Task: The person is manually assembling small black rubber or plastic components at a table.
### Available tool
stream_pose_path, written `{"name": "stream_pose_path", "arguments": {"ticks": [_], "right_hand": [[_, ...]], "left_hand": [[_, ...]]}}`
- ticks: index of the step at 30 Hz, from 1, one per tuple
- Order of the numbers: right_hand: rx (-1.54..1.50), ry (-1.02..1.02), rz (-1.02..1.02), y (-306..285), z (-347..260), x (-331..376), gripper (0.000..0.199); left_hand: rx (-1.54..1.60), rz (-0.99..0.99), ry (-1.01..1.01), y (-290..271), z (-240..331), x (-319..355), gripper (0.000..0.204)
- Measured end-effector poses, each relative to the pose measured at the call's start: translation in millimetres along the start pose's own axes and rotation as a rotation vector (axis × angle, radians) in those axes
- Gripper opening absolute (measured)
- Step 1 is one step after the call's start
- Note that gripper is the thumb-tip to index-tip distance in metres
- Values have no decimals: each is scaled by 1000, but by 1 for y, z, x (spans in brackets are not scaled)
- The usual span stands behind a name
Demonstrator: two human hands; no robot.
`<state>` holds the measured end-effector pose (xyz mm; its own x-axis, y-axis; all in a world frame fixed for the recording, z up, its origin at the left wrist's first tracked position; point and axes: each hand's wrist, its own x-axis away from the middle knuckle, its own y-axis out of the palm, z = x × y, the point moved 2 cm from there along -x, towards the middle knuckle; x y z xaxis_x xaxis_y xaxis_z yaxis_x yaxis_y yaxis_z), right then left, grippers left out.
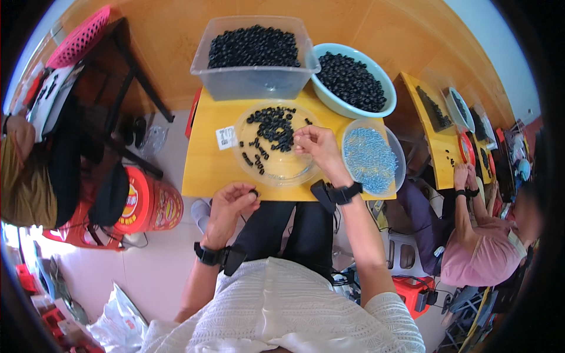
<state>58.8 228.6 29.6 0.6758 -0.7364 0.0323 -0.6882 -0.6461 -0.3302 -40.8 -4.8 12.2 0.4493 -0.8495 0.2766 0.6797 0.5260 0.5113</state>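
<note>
My left hand (231,207), just off the near edge of the yellow table (203,170), pinches a small black round part (253,192) between thumb and fingertips. Over the right side of a shallow clear round tray (250,170), my right hand (321,150) has its fingertips pressed together. What they hold, if anything, is too small to make out. Loose black round parts (275,126) lie scattered in the tray, mostly at its middle and left. To the right of that hand sits a clear round container of small bluish metallic pieces (369,156).
A clear plastic bin (253,82) and a pale blue basin (353,110), both full of black parts, stand along the table's far side. A white label (226,137) lies left of the tray. Co-workers sit at either side; a red bucket (141,203) stands at left.
</note>
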Motion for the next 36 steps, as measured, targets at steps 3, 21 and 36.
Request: {"name": "stream_pose_path", "arguments": {"ticks": [3,21,36], "right_hand": [[-469,23,-165,28,-37,49,14],[-492,46,-164,71,-33,91,11],[-778,289,-246,65,-30,97,10]], "left_hand": [[94,-16,17,5,5,-6,20],[31,-31,163,9,4,-4,19],[-235,-48,228,15,6,-3,20]]}}
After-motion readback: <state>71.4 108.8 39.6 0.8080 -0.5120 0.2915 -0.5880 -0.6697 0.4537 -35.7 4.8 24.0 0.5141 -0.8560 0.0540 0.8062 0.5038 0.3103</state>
